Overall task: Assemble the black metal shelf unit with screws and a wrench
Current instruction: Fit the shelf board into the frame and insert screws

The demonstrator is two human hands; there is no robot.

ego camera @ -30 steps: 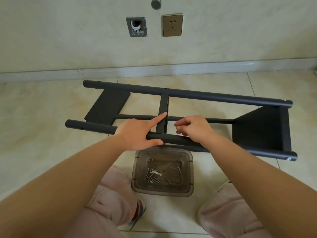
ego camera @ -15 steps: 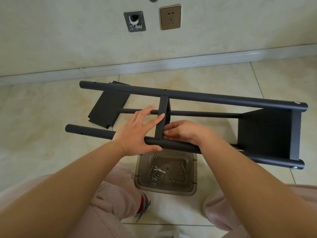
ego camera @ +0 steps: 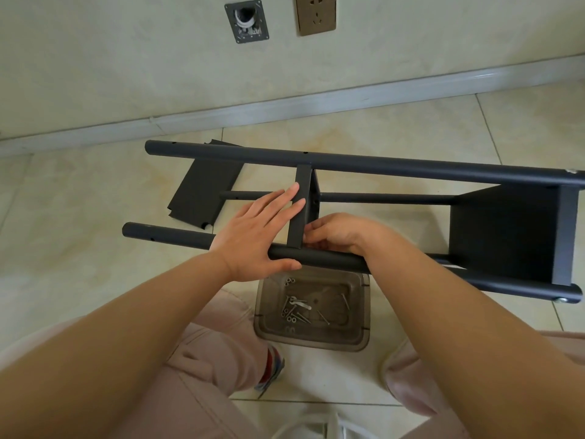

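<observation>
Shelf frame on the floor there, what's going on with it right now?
A person is fitting the middle shelf panel into the black shelf frame, which lies on its side on the tiled floor. The left hand lies flat against the panel and the near tube, steadying them. The right hand curls at the joint where panel meets tube; what it holds is hidden. Screws wait in the plastic tray below. Another loose panel lies on the floor.

Shelf frame [ego camera: 395, 164] matt black metal; tray [ego camera: 359, 335] smoky translucent plastic (screws [ego camera: 299, 310] shiny); floor [ego camera: 79, 217] glossy tile.
</observation>
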